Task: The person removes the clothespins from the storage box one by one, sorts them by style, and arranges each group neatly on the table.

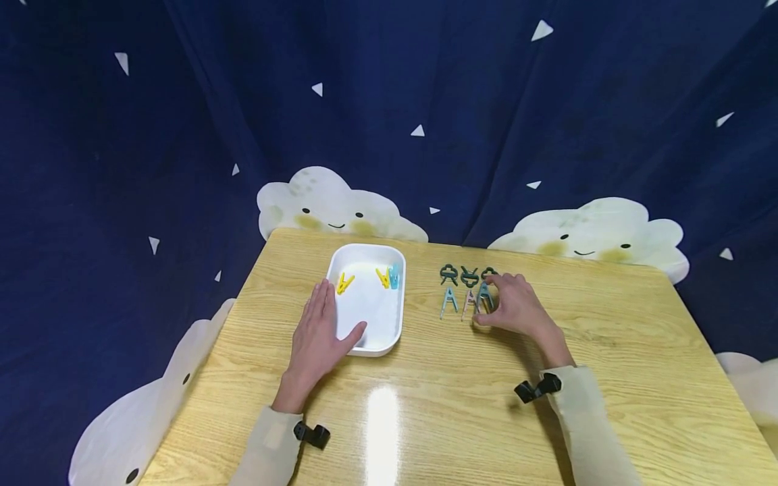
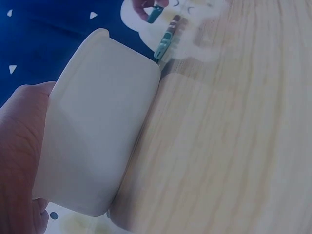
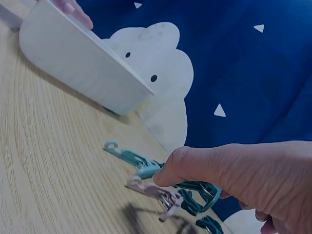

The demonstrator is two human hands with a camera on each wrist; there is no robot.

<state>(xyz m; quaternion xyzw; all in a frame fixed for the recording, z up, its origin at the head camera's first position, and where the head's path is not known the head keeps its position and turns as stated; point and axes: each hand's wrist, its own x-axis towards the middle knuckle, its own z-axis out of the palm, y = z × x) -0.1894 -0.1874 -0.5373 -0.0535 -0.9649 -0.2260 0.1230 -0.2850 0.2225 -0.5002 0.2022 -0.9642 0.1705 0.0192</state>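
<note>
A white tray stands left of centre, with two yellow clothespins and a light blue clothespin inside. My left hand rests along its left rim, fingers straight, thumb reaching over the near inside. My right hand pinches a teal clothespin between thumb and fingertips; in the left wrist view that teal clothespin appears raised off the table. Beside it lie a pink clothespin and a light blue-green clothespin. Fingers partly cover the held clothespin in the right wrist view.
Behind the clothespins is a row of dark green clips, the rightmost partly covered by my right fingers. Everything stands on a wooden table. A dark blue curtain with white clouds hangs along the table's far edge.
</note>
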